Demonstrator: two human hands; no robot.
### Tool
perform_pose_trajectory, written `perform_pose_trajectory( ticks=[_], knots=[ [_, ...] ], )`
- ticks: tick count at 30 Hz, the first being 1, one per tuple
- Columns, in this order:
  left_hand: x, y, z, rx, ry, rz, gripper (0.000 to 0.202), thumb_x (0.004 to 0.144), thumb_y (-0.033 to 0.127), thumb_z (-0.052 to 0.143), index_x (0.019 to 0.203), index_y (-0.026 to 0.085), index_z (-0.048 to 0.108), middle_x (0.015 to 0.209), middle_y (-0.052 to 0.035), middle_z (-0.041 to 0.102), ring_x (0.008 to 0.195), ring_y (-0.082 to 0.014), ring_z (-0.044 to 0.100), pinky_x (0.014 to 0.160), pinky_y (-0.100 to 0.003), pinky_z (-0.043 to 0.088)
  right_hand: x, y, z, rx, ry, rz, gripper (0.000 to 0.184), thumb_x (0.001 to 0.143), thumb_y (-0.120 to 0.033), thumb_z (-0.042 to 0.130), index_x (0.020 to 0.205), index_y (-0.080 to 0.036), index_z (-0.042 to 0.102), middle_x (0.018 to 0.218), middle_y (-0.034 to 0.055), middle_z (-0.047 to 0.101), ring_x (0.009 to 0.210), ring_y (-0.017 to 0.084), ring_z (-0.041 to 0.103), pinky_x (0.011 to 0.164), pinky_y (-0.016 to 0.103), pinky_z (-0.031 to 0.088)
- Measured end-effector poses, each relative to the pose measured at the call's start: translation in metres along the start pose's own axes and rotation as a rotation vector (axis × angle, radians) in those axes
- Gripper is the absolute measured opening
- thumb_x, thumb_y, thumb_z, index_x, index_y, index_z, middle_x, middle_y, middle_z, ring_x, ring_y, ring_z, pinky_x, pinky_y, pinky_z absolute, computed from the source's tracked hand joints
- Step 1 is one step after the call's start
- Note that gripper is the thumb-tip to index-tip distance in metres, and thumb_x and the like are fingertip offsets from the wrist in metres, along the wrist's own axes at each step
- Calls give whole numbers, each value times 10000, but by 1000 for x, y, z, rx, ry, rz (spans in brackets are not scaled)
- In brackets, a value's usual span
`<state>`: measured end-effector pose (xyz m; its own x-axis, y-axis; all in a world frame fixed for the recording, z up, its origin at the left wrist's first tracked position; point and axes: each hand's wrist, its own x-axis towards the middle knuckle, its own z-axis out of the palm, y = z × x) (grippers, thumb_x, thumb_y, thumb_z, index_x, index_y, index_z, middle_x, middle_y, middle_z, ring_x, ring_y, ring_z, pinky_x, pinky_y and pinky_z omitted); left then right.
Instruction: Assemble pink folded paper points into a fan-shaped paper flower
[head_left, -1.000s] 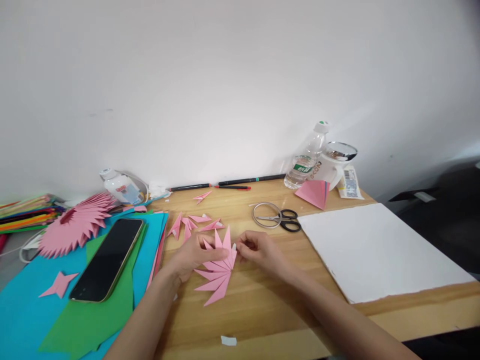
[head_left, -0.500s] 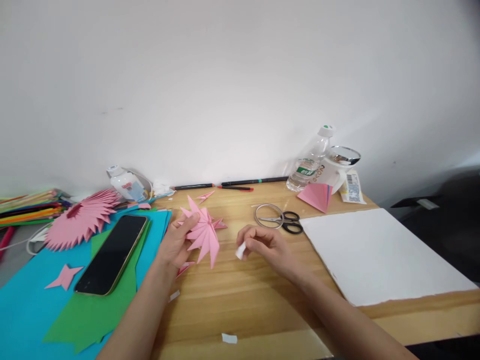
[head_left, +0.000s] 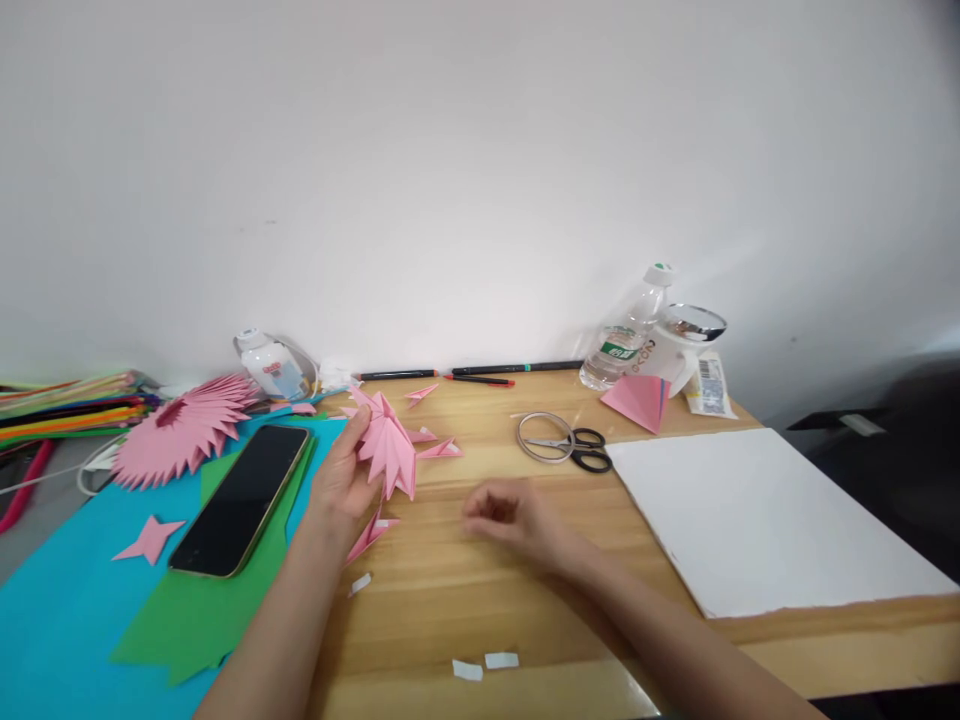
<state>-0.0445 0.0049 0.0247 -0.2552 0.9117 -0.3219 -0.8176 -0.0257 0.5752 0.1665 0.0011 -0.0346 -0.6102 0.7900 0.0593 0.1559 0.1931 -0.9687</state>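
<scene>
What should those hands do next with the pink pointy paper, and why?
I'd probably have the right hand pick up a loose pink piece and bring it to the pink fan. The left hand is holding the fan, the right hand seems to hold nothing, and that piece lies close by on the table.

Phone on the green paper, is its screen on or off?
Looks off: the phone screen is plain black, with nothing lit.
</scene>
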Motion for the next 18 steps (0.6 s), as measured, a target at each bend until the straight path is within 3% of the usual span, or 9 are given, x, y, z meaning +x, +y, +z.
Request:
perform_pose_trajectory(
  ticks=[2, 4, 7, 10, 13, 16, 18],
  knots=[
    [2, -1, -2, 27, 10, -1, 29, 729, 123, 641, 723, 129, 613, 596, 12, 661, 493, -96, 610, 488, -192, 498, 7, 8, 1, -248, 219, -171, 145, 818, -254, 532, 873, -154, 622, 870, 80, 625, 742, 158, 591, 652, 283, 492],
    [2, -4, -2, 117, -15, -17, 81, 678, 137, 690, 676, 123, 610, 577, 11, 649, 478, -88, 588, 471, -183, 478, 15, 14, 0, -419, 258, -313, 247, 853, -185, 444, 1061, -183, 577, 1083, 115, 584, 992, 198, 555, 848, 361, 467],
    [-3, -12, -2, 413, -142, -123, 183, 589, 185, 762, 592, 110, 595, 491, 25, 589, 393, -52, 492, 376, -146, 371, 22, 17, 1, -631, 178, -390, 410, 877, -153, 368, 1284, -169, 412, 1319, 139, 439, 1264, 225, 340, 1018, 437, 331],
    [-13, -21, 0, 693, -276, -279, 237, 530, 223, 795, 548, 107, 588, 442, 45, 530, 376, -36, 431, 362, -138, 294, 25, 16, 3, -816, 69, -386, 493, 878, -168, 374, 1364, -146, 294, 1418, 144, 304, 1341, 268, 166, 1054, 504, 226],
    [-23, -30, 4, 845, -391, -377, 244, 549, 268, 781, 539, 116, 590, 436, 55, 489, 380, -32, 392, 365, -147, 228, 24, 14, 4, -873, 26, -399, 473, 865, -179, 411, 1334, -185, 344, 1385, 130, 348, 1314, 287, 205, 1042, 519, 208],
    [-28, -38, 6, 907, -458, -386, 261, 527, 282, 788, 518, 112, 590, 436, 51, 478, 389, -32, 370, 376, -163, 192, 23, 12, 4, -815, 139, -362, 299, 850, -184, 449, 1137, -207, 528, 1111, 101, 527, 1120, 253, 417, 916, 423, 373],
    [-29, -42, 6, 926, -512, -410, 257, 531, 299, 785, 531, 111, 611, 475, 29, 520, 427, -56, 420, 398, -177, 235, 22, 12, 5, -782, 188, -302, 148, 826, -195, 493, 926, -195, 602, 928, 68, 532, 918, 213, 488, 763, 337, 433]
  ],
)
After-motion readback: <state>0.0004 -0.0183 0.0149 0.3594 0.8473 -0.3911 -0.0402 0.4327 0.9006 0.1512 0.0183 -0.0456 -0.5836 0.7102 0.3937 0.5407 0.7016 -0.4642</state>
